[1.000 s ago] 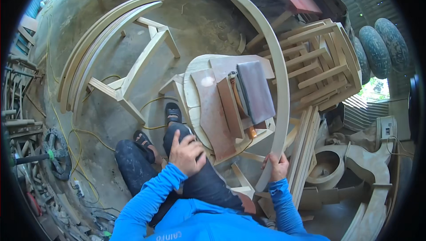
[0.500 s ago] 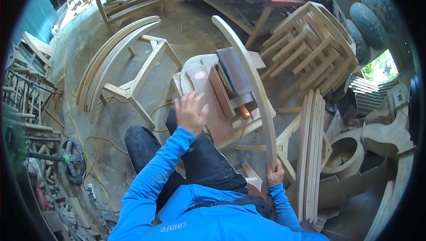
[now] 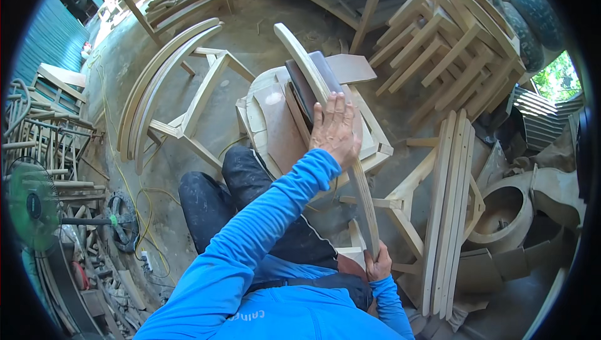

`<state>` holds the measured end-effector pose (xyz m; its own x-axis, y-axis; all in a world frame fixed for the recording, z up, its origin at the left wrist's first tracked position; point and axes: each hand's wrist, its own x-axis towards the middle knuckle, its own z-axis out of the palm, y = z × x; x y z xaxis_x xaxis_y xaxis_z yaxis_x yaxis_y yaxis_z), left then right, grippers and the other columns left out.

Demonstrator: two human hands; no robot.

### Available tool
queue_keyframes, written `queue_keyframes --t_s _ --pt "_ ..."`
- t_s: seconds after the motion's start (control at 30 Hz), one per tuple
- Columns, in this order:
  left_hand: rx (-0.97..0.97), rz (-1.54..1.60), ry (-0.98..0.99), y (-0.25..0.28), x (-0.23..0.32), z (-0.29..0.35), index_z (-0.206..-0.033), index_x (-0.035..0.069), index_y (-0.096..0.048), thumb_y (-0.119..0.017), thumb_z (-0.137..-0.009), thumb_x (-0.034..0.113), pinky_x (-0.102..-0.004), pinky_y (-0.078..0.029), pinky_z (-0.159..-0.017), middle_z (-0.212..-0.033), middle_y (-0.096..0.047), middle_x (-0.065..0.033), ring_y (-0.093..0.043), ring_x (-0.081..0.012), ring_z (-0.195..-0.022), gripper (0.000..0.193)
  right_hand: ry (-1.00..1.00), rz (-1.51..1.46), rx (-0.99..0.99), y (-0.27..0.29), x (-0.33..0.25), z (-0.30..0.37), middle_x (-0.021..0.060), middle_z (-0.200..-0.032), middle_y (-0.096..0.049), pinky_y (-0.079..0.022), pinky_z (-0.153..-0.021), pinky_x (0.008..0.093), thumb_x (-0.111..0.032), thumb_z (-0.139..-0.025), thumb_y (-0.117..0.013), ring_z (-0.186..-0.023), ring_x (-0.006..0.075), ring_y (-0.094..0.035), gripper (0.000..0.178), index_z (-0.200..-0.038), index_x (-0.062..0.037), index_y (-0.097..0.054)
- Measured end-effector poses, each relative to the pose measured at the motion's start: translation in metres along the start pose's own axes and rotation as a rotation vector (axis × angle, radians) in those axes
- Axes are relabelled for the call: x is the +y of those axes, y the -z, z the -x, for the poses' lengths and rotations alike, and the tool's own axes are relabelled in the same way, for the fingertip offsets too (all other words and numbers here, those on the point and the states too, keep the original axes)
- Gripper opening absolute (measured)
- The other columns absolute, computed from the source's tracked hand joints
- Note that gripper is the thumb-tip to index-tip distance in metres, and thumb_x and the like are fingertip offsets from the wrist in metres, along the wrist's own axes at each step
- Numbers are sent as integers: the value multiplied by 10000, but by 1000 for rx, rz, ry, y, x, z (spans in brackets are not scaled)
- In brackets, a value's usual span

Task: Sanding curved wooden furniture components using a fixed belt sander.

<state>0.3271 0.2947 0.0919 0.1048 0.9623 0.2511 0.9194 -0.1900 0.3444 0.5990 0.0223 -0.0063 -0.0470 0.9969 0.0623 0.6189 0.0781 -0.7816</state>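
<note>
A long curved piece of pale wood (image 3: 300, 52) lies slantwise in front of me, across a belt sander with a brown belt (image 3: 325, 68). My right hand (image 3: 378, 263) is closed around the wood's near end. On the middle of the piece, my left hand (image 3: 336, 129) rests flat with its fingers stretched out, not wrapped round it. The wood and my left hand cover much of the sander, which sits on a pale wooden stand (image 3: 255, 99) topped with boards.
Curved wooden strips (image 3: 139, 83) lean over a wooden frame (image 3: 203, 102) on the left. Straight strips (image 3: 446, 215) rest on another frame at right. Beyond stands a stack of wooden frames (image 3: 447, 42). A green fan (image 3: 34, 205) is far left, near a yellow cord (image 3: 150, 208).
My left hand has come down from the air to the right, onto the curved wood. The wood has shifted left over the sander, with my right hand still on its end.
</note>
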Motion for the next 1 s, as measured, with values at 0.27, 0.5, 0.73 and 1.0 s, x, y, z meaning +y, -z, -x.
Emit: queue_keyframes --t_s 0.27,0.5,0.73,1.0 --pt "14 -19 68 4 -102 -114 -1571 -27 -346 -545 -884 329 -530 -95 -1289 -1679 -255 -210 -145 -344 -1594 799 223 201 10 -25 -67 -130 202 -1136 -638 -563 -806 463 -62 -838 -776 -985 421 -651 474 -1284 -44 -615" --pt "-72 -31 168 10 -176 -208 -1596 5 -313 -492 -924 366 -507 -118 -1292 -1700 -229 -182 -153 -316 -1597 784 313 299 52 -25 -68 -170 171 -970 -613 -526 -755 450 -77 -821 -783 -850 366 -633 506 -1304 -26 -640" --pt "-161 -64 399 3 -266 -299 -1633 108 -288 -475 -946 432 -522 -102 -1287 -1727 -161 -160 -120 -332 -1603 782 263 231 111 -70 -136 -264 166 -971 -599 -525 -747 423 -95 -842 -787 -849 343 -631 469 -1287 -12 -666" --pt "-150 -31 348 8 -225 -269 -1565 107 -419 -472 -941 391 -530 -121 -1280 -1694 -210 -224 -174 -390 -1579 688 241 229 109 -66 -115 -220 178 -965 -594 -518 -744 462 -111 -867 -774 -857 377 -617 433 -1270 -31 -638"
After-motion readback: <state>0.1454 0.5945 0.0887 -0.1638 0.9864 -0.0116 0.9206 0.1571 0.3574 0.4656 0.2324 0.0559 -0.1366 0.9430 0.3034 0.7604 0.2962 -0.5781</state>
